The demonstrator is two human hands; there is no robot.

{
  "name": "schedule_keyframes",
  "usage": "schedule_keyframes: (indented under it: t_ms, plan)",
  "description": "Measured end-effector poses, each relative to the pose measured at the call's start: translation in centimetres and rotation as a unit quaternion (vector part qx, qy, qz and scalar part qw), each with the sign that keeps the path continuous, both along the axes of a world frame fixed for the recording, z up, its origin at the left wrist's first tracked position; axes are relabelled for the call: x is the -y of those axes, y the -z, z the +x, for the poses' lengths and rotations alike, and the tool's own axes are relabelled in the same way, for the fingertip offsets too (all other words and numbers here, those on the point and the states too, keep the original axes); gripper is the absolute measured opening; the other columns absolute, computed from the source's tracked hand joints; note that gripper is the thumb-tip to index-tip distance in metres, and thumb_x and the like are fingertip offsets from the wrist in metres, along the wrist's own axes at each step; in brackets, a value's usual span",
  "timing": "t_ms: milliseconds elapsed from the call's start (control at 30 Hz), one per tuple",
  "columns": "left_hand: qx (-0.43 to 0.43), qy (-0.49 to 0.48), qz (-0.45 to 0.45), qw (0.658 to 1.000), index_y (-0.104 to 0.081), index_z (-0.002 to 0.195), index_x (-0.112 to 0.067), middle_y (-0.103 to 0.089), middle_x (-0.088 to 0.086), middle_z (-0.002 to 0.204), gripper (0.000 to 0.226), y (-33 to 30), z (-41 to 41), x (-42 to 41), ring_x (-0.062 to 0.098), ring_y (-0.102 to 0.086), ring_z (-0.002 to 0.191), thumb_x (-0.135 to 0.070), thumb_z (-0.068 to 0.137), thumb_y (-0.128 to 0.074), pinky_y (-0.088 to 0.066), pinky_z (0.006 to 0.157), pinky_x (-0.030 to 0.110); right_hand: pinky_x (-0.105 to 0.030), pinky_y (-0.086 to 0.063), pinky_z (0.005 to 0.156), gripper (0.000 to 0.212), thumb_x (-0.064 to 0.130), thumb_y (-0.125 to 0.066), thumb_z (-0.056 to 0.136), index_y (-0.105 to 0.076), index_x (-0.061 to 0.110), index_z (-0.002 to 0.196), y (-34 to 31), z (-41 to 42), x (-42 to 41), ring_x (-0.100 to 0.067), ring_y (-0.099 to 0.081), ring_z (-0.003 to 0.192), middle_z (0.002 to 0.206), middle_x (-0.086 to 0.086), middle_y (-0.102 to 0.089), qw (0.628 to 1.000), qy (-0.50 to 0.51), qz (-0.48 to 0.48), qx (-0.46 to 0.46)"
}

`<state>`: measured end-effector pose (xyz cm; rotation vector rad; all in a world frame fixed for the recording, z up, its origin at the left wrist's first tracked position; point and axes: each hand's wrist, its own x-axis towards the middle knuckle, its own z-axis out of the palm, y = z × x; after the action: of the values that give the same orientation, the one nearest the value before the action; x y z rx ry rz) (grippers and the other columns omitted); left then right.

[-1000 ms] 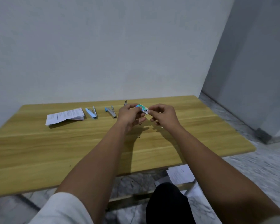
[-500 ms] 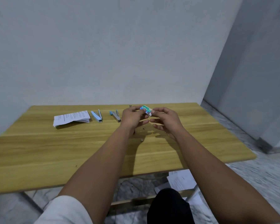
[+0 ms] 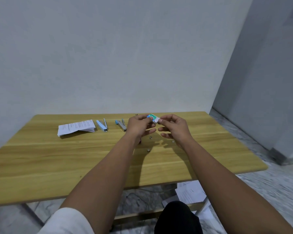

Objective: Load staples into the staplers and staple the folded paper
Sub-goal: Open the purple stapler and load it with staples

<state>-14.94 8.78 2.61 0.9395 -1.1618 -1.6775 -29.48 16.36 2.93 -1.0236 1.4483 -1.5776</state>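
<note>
Both forearms reach toward twelve o'clock, wrists raised. The left hand [image 3: 139, 127] and right hand [image 3: 174, 128] meet fingertip to fingertip, fingers curled in a pinch.

I am not finding a single word I can read. The folded paper [image 3: 76, 128] lying on the bench [image 3: 41, 159] is carrying rows of small print, but it is all blurring into grey lines. The box [image 3: 153, 118] between my hands is showing a green and blue label, and its lettering is too small to make out. The sheets [image 3: 189, 193] on the floor are showing faint print, unreadable too.
</note>
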Motion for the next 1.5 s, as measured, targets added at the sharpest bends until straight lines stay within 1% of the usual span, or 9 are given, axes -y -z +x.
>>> schedule_keyframes:
  t_ms: [133,300,500,800,900,1000,1100,1300,1500]
  plan:
    - [0.013,-0.005,-0.006,1.0,-0.067,0.124,-0.005,-0.078,0.014,0.098,0.027,0.0,-0.1,0.2,0.016,-0.075,0.077,-0.008,0.097,-0.067,-0.062,0.068,0.033,-0.029,-0.06,0.056,0.017,0.018,-0.08,0.094,-0.074,0.013,0.109,0.1,0.1,-0.1,-0.017,-0.074,0.069,0.093,-0.003,-0.08,1.0,-0.001,-0.001,-0.003]
    - [0.011,-0.003,-0.011,1.0,-0.067,0.125,-0.006,-0.078,0.015,0.1,0.028,0.0,-0.4,0.1,0.018,-0.076,0.078,-0.007,0.097,-0.067,-0.063,0.07,0.035,-0.029,-0.06,0.056,0.009,0.012,-0.078,0.094,-0.073,0.011,0.103,0.2,0.0,-0.1,-0.017,-0.074,0.068,0.092,-0.004,-0.078,1.0,-0.004,0.011,0.006]
    - [0.009,-0.003,-0.007,1.0,-0.068,0.124,-0.007,-0.078,0.015,0.101,0.027,0.0,-0.4,0.2,0.018,-0.075,0.079,-0.007,0.097,-0.067,-0.063,0.07,0.035,-0.029,-0.061,0.055,0.009,0.008,-0.077,0.094,-0.072,0.01,0.101,0.2,-0.3,-0.1,-0.015,-0.074,0.067,0.089,-0.003,-0.078,1.0,-0.006,0.014,0.011]
    - [0.02,0.006,-0.022,1.0,-0.069,0.122,-0.007,-0.079,0.013,0.097,0.026,0.1,-0.5,0.2,0.017,-0.076,0.08,-0.008,0.097,-0.068,-0.063,0.07,0.035,-0.031,-0.062,0.057,0.013,0.013,-0.08,0.093,-0.073,0.009,0.104,0.2,-0.4,0.0,-0.018,-0.074,0.071,0.095,-0.006,-0.078,1.0,-0.005,0.002,0.019]
    - [0.004,0.005,0.0,1.0,-0.069,0.121,-0.005,-0.078,0.015,0.1,0.025,0.0,-0.4,0.3,0.017,-0.075,0.08,-0.007,0.096,-0.068,-0.064,0.073,0.036,-0.032,-0.061,0.056,0.015,0.013,-0.079,0.093,-0.072,0.009,0.106,0.4,-0.5,-0.4,-0.019,-0.074,0.068,0.097,-0.004,-0.077,0.999,-0.002,-0.022,-0.03]
    - [-0.001,0.002,0.022,1.0,-0.068,0.118,-0.001,-0.077,0.017,0.098,0.023,0.0,-0.3,0.5,0.017,-0.073,0.074,-0.005,0.096,-0.066,-0.064,0.073,0.036,-0.035,-0.06,0.055,0.011,0.012,-0.08,0.092,-0.077,0.014,0.102,1.2,-0.7,-0.5,-0.02,-0.074,0.065,0.103,0.001,-0.077,0.985,0.01,-0.063,-0.16]
    - [0.006,0.003,0.026,1.0,-0.068,0.117,0.0,-0.077,0.016,0.09,0.022,0.0,-0.1,0.6,0.017,-0.072,0.073,-0.005,0.095,-0.066,-0.064,0.071,0.036,-0.031,-0.058,0.052,0.012,0.013,-0.079,0.093,-0.081,0.018,0.104,1.9,-0.9,-0.6,-0.019,-0.075,0.064,0.106,0.005,-0.078,0.962,0.016,-0.087,-0.259]
    - [0.023,0.005,0.018,1.0,-0.068,0.118,-0.001,-0.076,0.016,0.092,0.023,0.1,0.1,0.6,0.017,-0.072,0.072,-0.006,0.095,-0.067,-0.064,0.072,0.038,-0.03,-0.057,0.052,0.012,0.012,-0.078,0.095,-0.082,0.018,0.104,2.2,-1.2,-0.2,-0.019,-0.074,0.061,0.104,0.005,-0.078,0.948,0.032,-0.103,-0.298]
    - [0.034,0.014,0.02,0.999,-0.07,0.113,0.0,-0.076,0.015,0.089,0.019,0.1,0.1,0.4,0.018,-0.072,0.073,-0.005,0.095,-0.066,-0.064,0.07,0.037,-0.022,-0.053,0.053,0.011,0.008,-0.078,0.093,-0.082,0.015,0.101,2.2,-1.2,-0.1,-0.016,-0.072,0.059,0.1,0.004,-0.078,0.939,0.041,-0.126,-0.319]
